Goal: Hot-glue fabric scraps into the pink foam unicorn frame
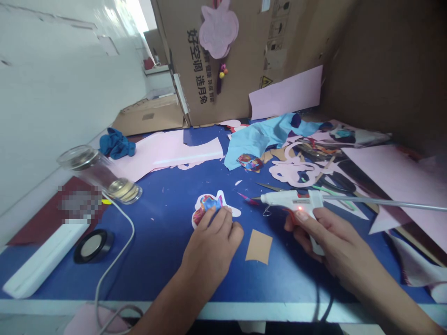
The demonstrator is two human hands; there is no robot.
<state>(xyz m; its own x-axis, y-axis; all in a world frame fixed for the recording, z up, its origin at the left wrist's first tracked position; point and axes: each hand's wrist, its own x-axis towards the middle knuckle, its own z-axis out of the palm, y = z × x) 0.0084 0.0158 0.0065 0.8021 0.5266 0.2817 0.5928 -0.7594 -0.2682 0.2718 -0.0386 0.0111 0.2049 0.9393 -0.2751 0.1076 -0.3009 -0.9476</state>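
Now your left hand curls down over a colourful cut-out on the blue table, while your right hand firmly grips a white hot glue gun.

"What was the glue gun made of?"

"White plastic, smooth and glossy. The thin rod beyond it looked like dull grey metal."

"And the patterned cutout?"

"Paper or card, it seemed, with a shiny printed face."

"The worktop?"

"Smooth laminate, faintly glossy."

"Anything rougher?"

"The cardboard box was matt and slightly rough, and the pink paper was plain and matt."

"Anything soft or shiny?"

"The crumpled blue cloth looked soft and matt, while the glass flask was clear and shiny."
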